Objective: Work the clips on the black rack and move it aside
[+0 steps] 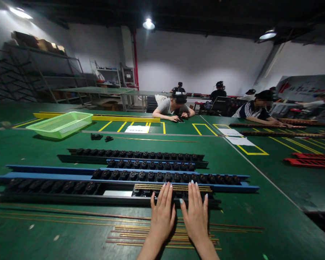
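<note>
A dim workshop with pale walls, hanging lamps (148, 24) along the top, and a wide green bench (262, 213) filling the lower frame. At the far right, a banner (303, 86) carries red characters too blurred to read. White sheets on the bench, one left of centre (137, 129) and two right of centre (234, 136), bear dark print too small to make out.

At bottom centre, two bare hands reach in from the lower edge. The left hand (161, 215) and right hand (196, 213) lie side by side, palms down and a little apart. Their fingers are straight and mostly together, thumbs angled inward; neither hand is closed around anything. The fingertips overlap a bundle of thin gold rods (143, 187) lying lengthwise over the right part of the front black channel (62, 199); whether they press down cannot be told.

Black parts (132, 176) line a blue channel (51, 176) just beyond. Loose rods (130, 234) lie across the bottom, partly under the forearms. A green basket (47, 133) sits at middle left; a person (164, 107) leans on the far side, upper centre.
</note>
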`<state>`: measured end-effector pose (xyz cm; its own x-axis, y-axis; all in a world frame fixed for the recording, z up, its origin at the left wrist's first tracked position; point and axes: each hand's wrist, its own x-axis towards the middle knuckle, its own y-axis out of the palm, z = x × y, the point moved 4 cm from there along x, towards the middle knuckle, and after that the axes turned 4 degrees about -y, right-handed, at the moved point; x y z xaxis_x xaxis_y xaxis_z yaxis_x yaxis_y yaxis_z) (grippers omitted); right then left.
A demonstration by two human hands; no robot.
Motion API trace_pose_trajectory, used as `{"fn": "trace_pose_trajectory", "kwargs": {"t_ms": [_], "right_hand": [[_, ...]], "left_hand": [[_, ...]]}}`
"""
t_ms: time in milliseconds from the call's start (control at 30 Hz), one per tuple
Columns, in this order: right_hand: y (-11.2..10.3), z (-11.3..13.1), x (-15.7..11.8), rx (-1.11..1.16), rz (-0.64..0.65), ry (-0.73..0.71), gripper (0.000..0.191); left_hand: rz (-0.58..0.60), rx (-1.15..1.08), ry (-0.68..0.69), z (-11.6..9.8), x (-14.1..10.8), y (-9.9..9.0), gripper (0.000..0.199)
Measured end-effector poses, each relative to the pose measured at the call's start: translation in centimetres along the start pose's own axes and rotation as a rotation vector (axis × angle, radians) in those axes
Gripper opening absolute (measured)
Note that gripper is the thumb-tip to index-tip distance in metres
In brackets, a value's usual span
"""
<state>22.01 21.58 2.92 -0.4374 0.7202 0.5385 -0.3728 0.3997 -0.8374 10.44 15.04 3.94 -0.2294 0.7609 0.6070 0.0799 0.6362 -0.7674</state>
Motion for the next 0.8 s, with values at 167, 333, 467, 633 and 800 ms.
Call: {"fn": "trace_pose_trajectory", "kwargs": {"t_ms": [167, 333, 467, 633, 800], "right_hand": [[-0.4, 1.0, -0.2, 0.006, -0.009, -0.054, 0.068], [-0.5, 2.4, -0.5, 0.018, 0.004, -0.153, 0.066], [-0.3, 2.3, -0.5, 0.005, 0.024, -0.171, 0.067], [-0.4, 2.5, -0.4, -0.005, -0.007, -0.213, 0.067], [-0.3, 3.5, -0.5, 0.024, 0.027, -0.267, 0.060]], "left_hand": [[0.003, 0.019, 0.009, 0.1, -0.1, 0.1, 0.062], [0.011, 0.028, 0.010, 0.3, -0.2, 0.4, 0.067], [0.018, 0.019, 0.010, 0.3, -0.3, 0.5, 0.068], [0.022, 0.020, 0.005, 0.2, -0.3, 0.4, 0.067], [-0.004, 0.037, 0.009, 0.2, -0.4, 0.3, 0.071]]}}
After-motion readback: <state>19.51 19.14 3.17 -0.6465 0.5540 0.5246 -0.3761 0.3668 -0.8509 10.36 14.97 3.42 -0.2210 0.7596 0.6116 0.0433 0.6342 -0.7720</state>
